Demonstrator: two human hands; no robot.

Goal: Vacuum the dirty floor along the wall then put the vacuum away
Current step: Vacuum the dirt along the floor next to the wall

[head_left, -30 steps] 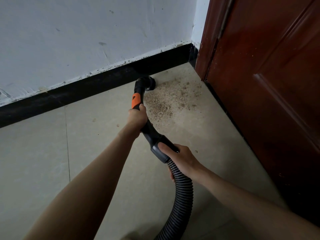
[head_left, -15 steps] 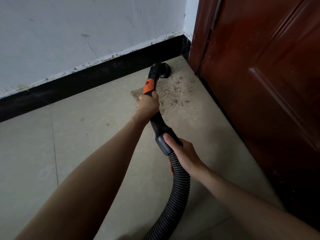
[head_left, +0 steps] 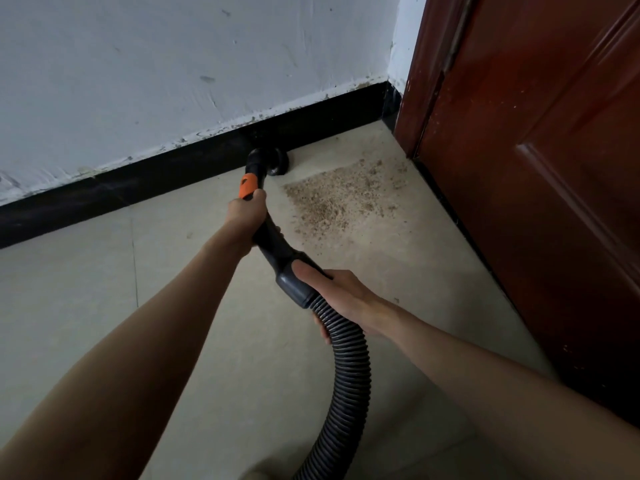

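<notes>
The vacuum wand (head_left: 273, 242) is black with an orange collar (head_left: 248, 187) and a ribbed grey hose (head_left: 346, 368); its round nozzle (head_left: 275, 162) sits on the tiled floor (head_left: 173, 271) against the black skirting (head_left: 138, 183). The left hand (head_left: 246, 213) grips the wand just below the collar, and the right hand (head_left: 341, 294) clasps the hose cuff. A patch of brown grit (head_left: 332, 199) lies just right of the nozzle, near the red door (head_left: 536, 168)

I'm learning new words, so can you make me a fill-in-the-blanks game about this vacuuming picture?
1. The left hand grips the wand just below its ____ band.
2. The right hand holds the grey cuff where the ribbed ____ begins.
3. The nozzle sits against the black ____.
4. The dirt patch lies between the nozzle and the red-brown ____.

Missing words: orange, hose, baseboard, door
</notes>
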